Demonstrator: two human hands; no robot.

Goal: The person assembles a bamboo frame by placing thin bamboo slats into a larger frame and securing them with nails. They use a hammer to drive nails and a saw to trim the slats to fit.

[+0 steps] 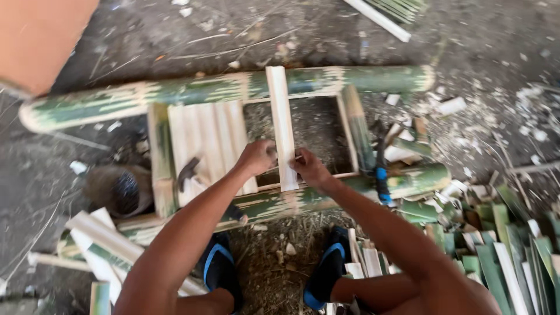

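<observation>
The ground (146, 35) is bare grey dirt, littered all over with pale shavings, chips and thin fibres, thickest at the right. Across it lies a frame (350, 125) built of two long green bamboo poles: the far pole (192, 93) runs from left to right near the top, the near pole (408, 181) lies parallel below it, and short cross pieces join them. At the left of the frame a row of pale flat slats (207, 137) already covers the gap, side by side and touching; a hammer (185, 172) lies on their lower left corner. To the right, a heap of green and pale strips (501, 245) is piled by the person's knee, and more split pieces (102, 239) lie at the lower left. A blue-handled tool (380, 175) rests against the near pole at the right end of the frame. One loose slat (282, 125) stands apart from the laid row, running from the far pole down to the near one, over the open part of the frame. Both arms reach forward from the bottom, elbows bent outward. The left hand (256, 157) is closed against the slat's left edge near its lower end; the right hand (309, 168) grips its right edge, fingers curled. Feet in blue-edged sandals (326, 271) are planted below the frame.
</observation>
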